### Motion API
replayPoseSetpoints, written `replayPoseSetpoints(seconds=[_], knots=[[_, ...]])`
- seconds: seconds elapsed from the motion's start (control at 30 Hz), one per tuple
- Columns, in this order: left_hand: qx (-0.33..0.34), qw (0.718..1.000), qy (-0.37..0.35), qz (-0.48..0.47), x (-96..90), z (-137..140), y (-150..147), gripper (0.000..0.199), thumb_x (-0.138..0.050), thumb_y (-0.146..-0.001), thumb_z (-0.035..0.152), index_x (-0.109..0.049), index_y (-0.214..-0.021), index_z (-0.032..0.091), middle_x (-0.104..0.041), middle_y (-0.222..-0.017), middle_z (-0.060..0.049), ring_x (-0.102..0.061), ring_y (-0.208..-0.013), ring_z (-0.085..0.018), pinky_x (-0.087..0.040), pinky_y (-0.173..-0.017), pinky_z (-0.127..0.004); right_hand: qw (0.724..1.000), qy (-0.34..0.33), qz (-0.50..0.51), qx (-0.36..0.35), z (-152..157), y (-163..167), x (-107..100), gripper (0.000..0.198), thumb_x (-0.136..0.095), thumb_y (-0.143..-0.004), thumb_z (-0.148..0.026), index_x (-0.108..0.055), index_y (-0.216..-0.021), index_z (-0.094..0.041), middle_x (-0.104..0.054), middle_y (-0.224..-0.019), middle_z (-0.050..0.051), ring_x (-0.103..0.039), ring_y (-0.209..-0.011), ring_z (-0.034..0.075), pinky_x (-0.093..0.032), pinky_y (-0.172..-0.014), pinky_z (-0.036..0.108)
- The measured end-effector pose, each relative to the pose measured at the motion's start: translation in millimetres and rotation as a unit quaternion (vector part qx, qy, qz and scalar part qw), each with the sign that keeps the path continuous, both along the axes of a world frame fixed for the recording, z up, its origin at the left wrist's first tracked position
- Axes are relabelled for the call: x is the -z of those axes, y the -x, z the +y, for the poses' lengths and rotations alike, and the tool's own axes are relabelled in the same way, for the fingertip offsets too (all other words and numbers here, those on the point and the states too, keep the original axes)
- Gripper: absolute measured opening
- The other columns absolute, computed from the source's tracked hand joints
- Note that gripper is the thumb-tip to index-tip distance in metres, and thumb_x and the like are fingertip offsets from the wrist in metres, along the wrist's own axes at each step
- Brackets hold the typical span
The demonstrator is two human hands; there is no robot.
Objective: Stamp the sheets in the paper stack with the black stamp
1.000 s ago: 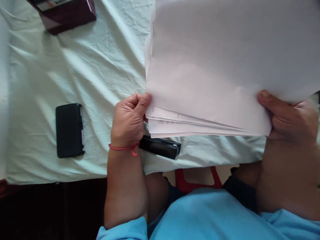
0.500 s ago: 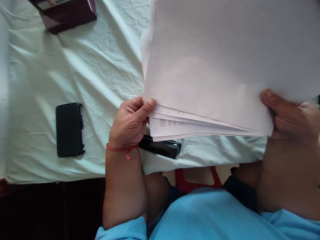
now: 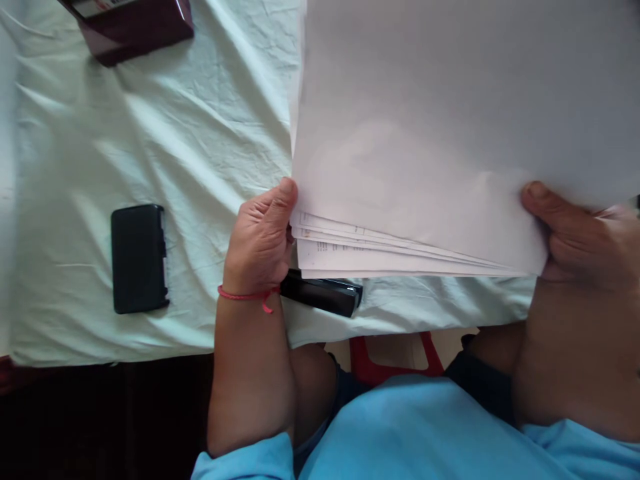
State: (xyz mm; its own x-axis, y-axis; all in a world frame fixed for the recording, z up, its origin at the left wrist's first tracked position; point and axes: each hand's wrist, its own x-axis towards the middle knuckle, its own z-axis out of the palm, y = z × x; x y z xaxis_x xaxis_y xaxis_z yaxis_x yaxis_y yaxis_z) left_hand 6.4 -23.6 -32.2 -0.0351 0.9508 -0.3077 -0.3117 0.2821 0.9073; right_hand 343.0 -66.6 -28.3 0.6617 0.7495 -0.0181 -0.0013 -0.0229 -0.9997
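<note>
A stack of paper sheets [image 3: 420,120] is held up between my two hands, its top sheet blank. Along the near edge the lower sheets fan out, showing a little print. My left hand [image 3: 263,233] is closed at the left edge, thumb against the sheets' side and fingers partly hidden. At the near right corner, my right hand [image 3: 580,230] grips the stack with the thumb on top and the fingers underneath, out of sight. A black stapler [image 3: 323,293] lies on the cloth below the stack, partly covered by my left wrist.
A pale green cloth [image 3: 220,120] with wrinkles covers the table. On the left lies a black case [image 3: 139,259], and a dark maroon box [image 3: 137,33] stands at the back left. A red plastic stool [image 3: 395,373] shows under the table's near edge.
My left hand has shifted slightly up, its thumb sliding from the top of the sheets to their left edge. The lower sheets sit a little more evenly. The right hand stays put.
</note>
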Motion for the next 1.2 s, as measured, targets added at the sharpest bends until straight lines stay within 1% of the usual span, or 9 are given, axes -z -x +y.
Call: replayPoseSetpoints(seconds=[0.13,0.27,0.33,0.57,0.8,0.9,0.97,1.07,1.2], knots=[[0.004,0.998,-0.039,0.040,-1.1,0,-2,0.044,-0.108,-0.087,0.054,-0.080,-0.079,0.022,-0.079,-0.079,-0.006,-0.085,-0.116,-0.034,-0.073,-0.107,-0.045,1.000,-0.004,-0.007,0.005,0,1,1,0.067,-0.119,-0.034,-0.052,-0.083,-0.083,-0.022,-0.087,-0.107,0.007,-0.084,-0.120,0.041,-0.068,-0.120,0.076],[0.012,0.997,-0.052,0.063,1.4,2,2,0.047,-0.108,-0.086,0.058,-0.079,-0.075,0.023,-0.073,-0.071,-0.003,-0.080,-0.085,-0.025,-0.072,-0.085,-0.037,1.000,-0.013,-0.004,0.014,0,4,0,0.070,-0.119,-0.030,-0.050,-0.082,-0.082,-0.022,-0.086,-0.105,0.007,-0.083,-0.118,0.041,-0.068,-0.120,0.076],[0.019,0.996,-0.057,0.065,2.9,3,5,0.046,-0.109,-0.084,0.059,-0.080,-0.077,0.024,-0.073,-0.072,-0.001,-0.077,-0.080,-0.023,-0.071,-0.081,-0.035,1.000,-0.017,-0.003,0.016,1,5,-1,0.070,-0.119,-0.030,-0.049,-0.082,-0.083,-0.021,-0.085,-0.104,0.008,-0.083,-0.119,0.042,-0.067,-0.121,0.076],[0.048,0.996,-0.055,0.053,4.5,3,9,0.043,-0.116,-0.075,0.044,-0.084,-0.093,0.022,-0.085,-0.097,-0.005,-0.085,-0.105,-0.028,-0.073,-0.101,-0.038,1.000,-0.001,-0.011,0.000,0,5,1,0.065,-0.119,-0.034,-0.051,-0.077,-0.076,-0.024,-0.087,-0.106,0.006,-0.084,-0.118,0.038,-0.070,-0.118,0.072],[0.030,0.997,-0.059,0.042,-3.6,1,-1,0.045,-0.109,-0.084,0.059,-0.081,-0.087,0.024,-0.085,-0.094,-0.005,-0.083,-0.126,-0.035,-0.072,-0.111,-0.046,1.000,-0.008,-0.016,0.014,-3,3,3,0.063,-0.118,-0.038,-0.049,-0.081,-0.080,-0.021,-0.085,-0.109,0.010,-0.082,-0.120,0.040,-0.067,-0.122,0.073],[0.007,0.997,-0.072,0.032,-5.7,2,-5,0.047,-0.107,-0.086,0.061,-0.078,-0.082,0.025,-0.081,-0.084,-0.005,-0.083,-0.122,-0.033,-0.071,-0.110,-0.046,0.999,-0.038,-0.028,0.024,-3,2,5,0.070,-0.119,-0.029,-0.055,-0.077,-0.076,-0.022,-0.084,-0.102,0.007,-0.082,-0.118,0.040,-0.065,-0.123,0.075],[-0.012,0.995,-0.086,0.048,-4.6,2,-5,0.048,-0.108,-0.085,0.059,-0.076,-0.078,0.025,-0.078,-0.081,-0.003,-0.082,-0.117,-0.032,-0.070,-0.108,-0.043,0.998,-0.050,-0.034,0.027,-2,1,7,0.070,-0.118,-0.031,-0.057,-0.075,-0.075,-0.024,-0.084,-0.100,0.006,-0.082,-0.119,0.040,-0.062,-0.126,0.076],[-0.025,0.989,-0.128,0.071,-1.1,2,-2,0.039,-0.107,-0.089,0.054,-0.079,-0.083,0.027,-0.080,-0.088,-0.001,-0.080,-0.110,-0.028,-0.067,-0.104,-0.039,0.997,-0.075,-0.030,0.004,0,1,9,0.071,-0.119,-0.033,-0.057,-0.074,-0.077,-0.024,-0.082,-0.101,0.005,-0.081,-0.123,0.040,-0.060,-0.128,0.075],[-0.046,0.977,-0.198,0.057,1.6,2,0,0.022,-0.107,-0.089,0.038,-0.086,-0.092,0.030,-0.082,-0.097,0.001,-0.077,-0.100,-0.021,-0.064,-0.108,-0.035,0.994,-0.108,-0.029,-0.011,1,-4,13,0.078,-0.119,-0.027,-0.051,-0.074,-0.085,-0.024,-0.081,-0.106,0.006,-0.078,-0.130,0.040,-0.067,-0.121,0.073]])
